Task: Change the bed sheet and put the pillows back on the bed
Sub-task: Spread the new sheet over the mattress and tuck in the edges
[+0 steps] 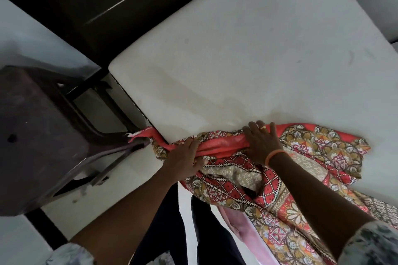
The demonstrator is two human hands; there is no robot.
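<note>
Patterned sheet (269,180) bunched at mattress (237,49) near edge, trailing off the side. Left hand (185,157) gripping folds by the corner; right hand (261,144) flat, fingers spread, pressing cloth. Likely light, limp, slippery; best grasped at hem.

Soft, even daylight is washing the bare mattress (247,49) pale, nearly overexposing it, while the dark headboard (103,0) is showing thin streaks of glare. Shadows are staying faint. Wide-angle distortion is bending the edges, and the plastic stool (38,135) is looking slightly smeared
</note>
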